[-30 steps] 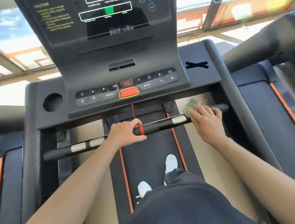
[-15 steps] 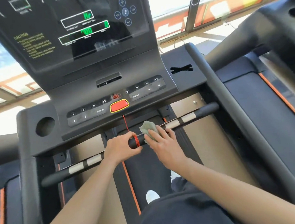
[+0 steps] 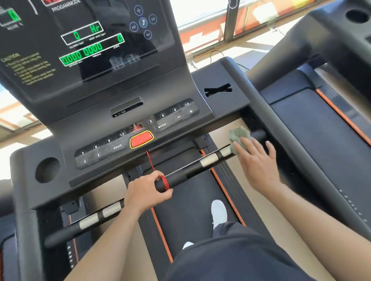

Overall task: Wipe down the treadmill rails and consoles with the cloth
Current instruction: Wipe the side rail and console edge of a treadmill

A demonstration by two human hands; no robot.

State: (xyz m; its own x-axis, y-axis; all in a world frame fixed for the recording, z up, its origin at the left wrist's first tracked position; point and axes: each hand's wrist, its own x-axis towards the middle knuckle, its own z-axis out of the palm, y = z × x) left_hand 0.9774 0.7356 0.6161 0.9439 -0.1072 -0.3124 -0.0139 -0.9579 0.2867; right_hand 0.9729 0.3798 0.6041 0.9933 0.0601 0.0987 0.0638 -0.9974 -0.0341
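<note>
Your right hand (image 3: 256,163), fingers straight and slightly spread, presses the green cloth (image 3: 239,136) onto the front handlebar (image 3: 189,173) near its right end, just beside the right side rail (image 3: 297,160), at right centre of frame; your left hand (image 3: 147,193) grips mid-bar beside the red safety cord (image 3: 165,183), with bare bar between your hands.

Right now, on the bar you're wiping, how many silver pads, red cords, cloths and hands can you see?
Silver pads: 4
Red cord: 1
Cloth: 1
Hands: 2 (left hand grips the bar, right hand presses the cloth)
Total: 8
</note>
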